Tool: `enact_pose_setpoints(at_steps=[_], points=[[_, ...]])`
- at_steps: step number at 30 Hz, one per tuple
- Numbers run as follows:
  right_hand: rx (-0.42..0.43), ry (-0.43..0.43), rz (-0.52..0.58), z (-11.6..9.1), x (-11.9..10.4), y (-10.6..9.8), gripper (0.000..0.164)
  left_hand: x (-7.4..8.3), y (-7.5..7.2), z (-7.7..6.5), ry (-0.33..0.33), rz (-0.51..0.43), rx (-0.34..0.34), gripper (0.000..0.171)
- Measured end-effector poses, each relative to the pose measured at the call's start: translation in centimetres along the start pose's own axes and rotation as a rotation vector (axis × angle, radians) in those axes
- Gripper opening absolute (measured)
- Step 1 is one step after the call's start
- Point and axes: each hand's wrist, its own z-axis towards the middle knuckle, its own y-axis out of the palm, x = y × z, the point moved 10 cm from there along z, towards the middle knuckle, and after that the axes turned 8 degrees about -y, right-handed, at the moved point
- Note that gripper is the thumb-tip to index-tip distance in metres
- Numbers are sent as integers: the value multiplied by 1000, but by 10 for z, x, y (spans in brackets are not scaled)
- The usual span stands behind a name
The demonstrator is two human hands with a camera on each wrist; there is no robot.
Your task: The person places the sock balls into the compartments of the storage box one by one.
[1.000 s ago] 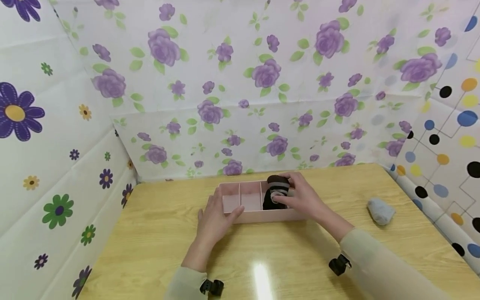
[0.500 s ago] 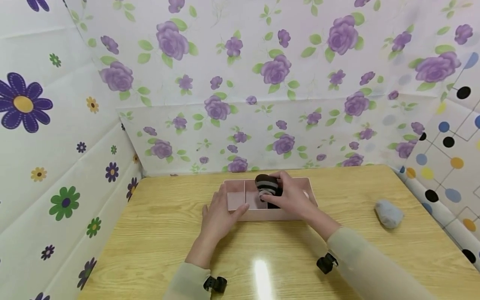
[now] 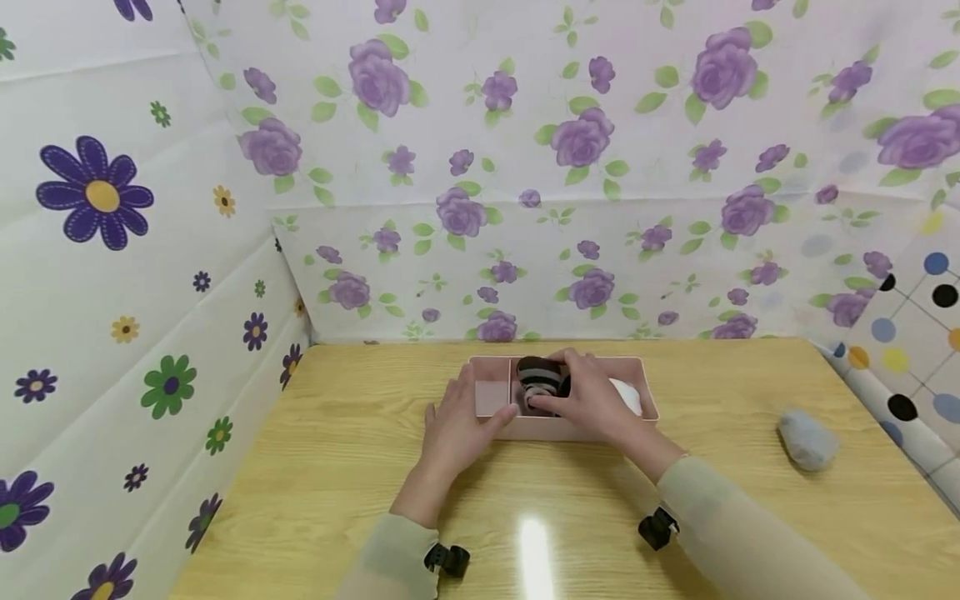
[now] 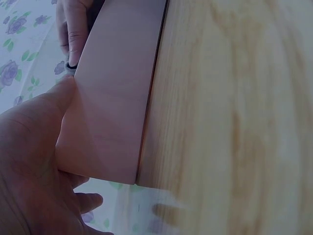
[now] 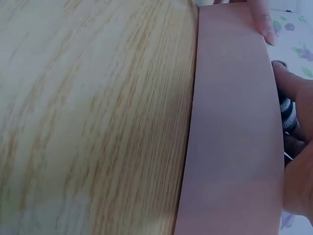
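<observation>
A long pink divided box (image 3: 540, 430) stands on the table near the back wall. My left hand (image 3: 459, 427) holds its left end, fingers along the end wall and thumb on the front rim. My right hand (image 3: 592, 404) reaches in from the right and pinches a rolled dark sock with grey stripes (image 3: 537, 372), low in the second compartment from the left. In the right wrist view, the striped sock (image 5: 288, 117) shows behind the box wall under the thumb. Something black beside it is mostly hidden by the right hand. A white bundle (image 3: 626, 395) lies in the box's right end.
A pale grey-blue rolled bundle (image 3: 807, 439) lies on the wooden table (image 3: 360, 467), right of the box. Flowered cloth walls (image 3: 420, 275) enclose the table at the back and left; dotted cloth (image 3: 918, 367) hangs at the right.
My right hand has shifted left within the box and lowered the striped sock into the second compartment. The white bundle is now uncovered. My left hand stays on the box end; the head view has turned.
</observation>
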Motion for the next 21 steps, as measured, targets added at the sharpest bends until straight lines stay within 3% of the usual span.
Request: enact_pose_setpoints(at_steps=[4,9,17,21], points=[[-13,-49,-36,-3,-2,-4,86,3,3,0,3,-1,-2,114],[-10,-47,-74,-9,0,-13,90,5,6,2,7,1,-6,114],[55,-79,-258,-20,7,-38,91,4,6,2,1,-1,-2,116],[43,-65,-240,-28,17,-48,92,3,6,2,4,-6,0,116]])
